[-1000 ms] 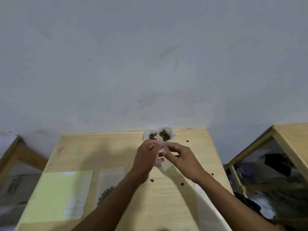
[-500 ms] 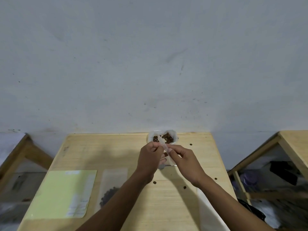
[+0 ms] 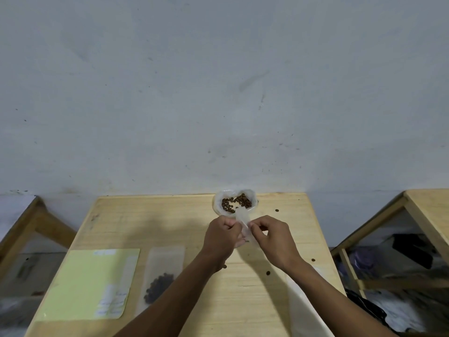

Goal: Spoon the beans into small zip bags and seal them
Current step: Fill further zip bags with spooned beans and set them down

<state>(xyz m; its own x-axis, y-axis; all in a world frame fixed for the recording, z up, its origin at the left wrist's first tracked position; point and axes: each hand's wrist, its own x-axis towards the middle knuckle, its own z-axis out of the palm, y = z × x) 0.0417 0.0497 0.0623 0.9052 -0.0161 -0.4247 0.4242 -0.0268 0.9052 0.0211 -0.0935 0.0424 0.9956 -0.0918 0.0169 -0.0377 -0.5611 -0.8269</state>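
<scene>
A small clear zip bag (image 3: 243,218) stands upright between my hands over the wooden table (image 3: 155,215). My left hand (image 3: 221,235) pinches its left edge and my right hand (image 3: 271,235) pinches its right edge. Just behind them, at the table's far edge, a white plastic bag (image 3: 252,195) lies open with brown beans (image 3: 234,203) in it. A filled clear zip bag (image 3: 161,276) with dark beans at its near end lies flat to the left of my left forearm. No spoon shows.
A pale yellow sheet (image 3: 90,283) lies at the table's near left. Clear plastic (image 3: 303,310) lies by the near right edge. Several loose beans (image 3: 268,272) dot the right side of the table. A grey wall rises behind; wooden stands flank the table.
The view has tilted down a little, so the table sits lower in frame. Both hands stay pinched on the small bag, which now stands taller between them.
</scene>
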